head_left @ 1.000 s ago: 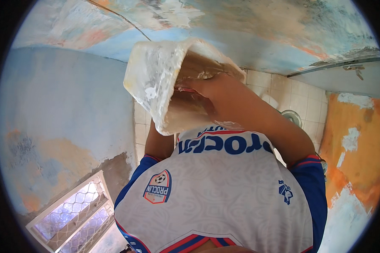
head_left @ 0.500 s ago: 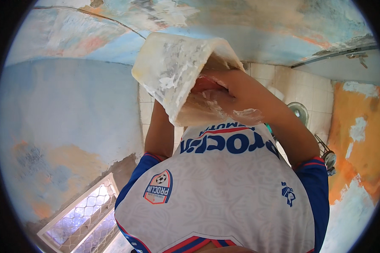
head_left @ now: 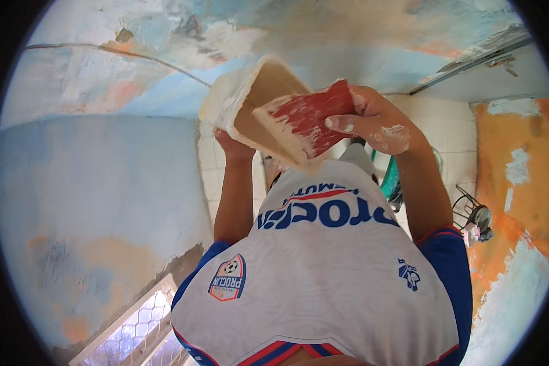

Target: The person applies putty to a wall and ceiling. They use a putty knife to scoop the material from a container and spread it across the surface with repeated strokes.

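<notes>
A whitish rectangular plastic tub point(head_left: 229, 100), caked with white paste, is tilted so that its mouth faces right. My left hand point(head_left: 235, 143) grips the tub from below, its fingers mostly hidden behind it. In my right hand point(head_left: 372, 122) is a flat red scraper point(head_left: 305, 116), pinched with the thumb on top. White paste streaks the scraper's face, and its pale edge lies over the tub's mouth. Dried paste also marks the back of my right hand and wrist. The depth of the tub's inside is partly hidden by the scraper.
A patchy, peeling wall point(head_left: 158, 36) with a thin cable point(head_left: 104, 46) rises in front. At lower left is a window point(head_left: 128, 332) with a wire grille. On the right stand an orange patched wall point(head_left: 506, 158) and a dark metal frame point(head_left: 466, 207) on the tiled floor.
My right hand has come out of the tub, bringing the red scraper into sight. The tub has turned so more of its inside shows.
</notes>
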Tool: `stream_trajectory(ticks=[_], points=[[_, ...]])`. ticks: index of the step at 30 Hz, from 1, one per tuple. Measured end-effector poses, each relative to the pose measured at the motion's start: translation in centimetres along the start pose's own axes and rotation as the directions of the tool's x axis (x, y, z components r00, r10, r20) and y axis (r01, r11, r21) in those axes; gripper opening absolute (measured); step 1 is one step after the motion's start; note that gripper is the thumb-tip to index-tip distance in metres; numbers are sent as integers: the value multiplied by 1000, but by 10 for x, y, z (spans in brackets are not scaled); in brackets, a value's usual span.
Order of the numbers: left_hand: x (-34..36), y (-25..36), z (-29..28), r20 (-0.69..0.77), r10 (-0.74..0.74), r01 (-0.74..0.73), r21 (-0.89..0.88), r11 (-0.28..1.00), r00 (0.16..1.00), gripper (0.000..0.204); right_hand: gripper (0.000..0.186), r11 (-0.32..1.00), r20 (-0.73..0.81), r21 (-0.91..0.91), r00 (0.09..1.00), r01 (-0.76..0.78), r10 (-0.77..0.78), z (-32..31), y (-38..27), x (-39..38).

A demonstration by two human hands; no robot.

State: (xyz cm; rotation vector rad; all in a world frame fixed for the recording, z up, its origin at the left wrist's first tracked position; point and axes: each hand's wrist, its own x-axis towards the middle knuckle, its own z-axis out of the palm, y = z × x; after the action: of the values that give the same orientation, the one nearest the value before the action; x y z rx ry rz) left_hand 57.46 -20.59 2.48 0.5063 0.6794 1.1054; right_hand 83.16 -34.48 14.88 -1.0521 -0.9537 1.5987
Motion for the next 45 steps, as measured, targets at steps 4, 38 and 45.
stream_trajectory(ticks=[4, 38, 45], points=[[6, -27, -10, 259, 142, -221, 309, 925, 956, 98, 34, 911, -162, 386, 983, 144, -87, -30, 16, 2], [60, -199, 166, 139, -37, 77, -301, 951, 990, 83, 28, -498, 700, -656, -212, -568, -682, -264, -529, -137], [69, -209, 165, 245, -73, 147, -300, 943, 967, 84, 63, -411, 540, -544, 70, -732, -839, -323, -512, -99]])
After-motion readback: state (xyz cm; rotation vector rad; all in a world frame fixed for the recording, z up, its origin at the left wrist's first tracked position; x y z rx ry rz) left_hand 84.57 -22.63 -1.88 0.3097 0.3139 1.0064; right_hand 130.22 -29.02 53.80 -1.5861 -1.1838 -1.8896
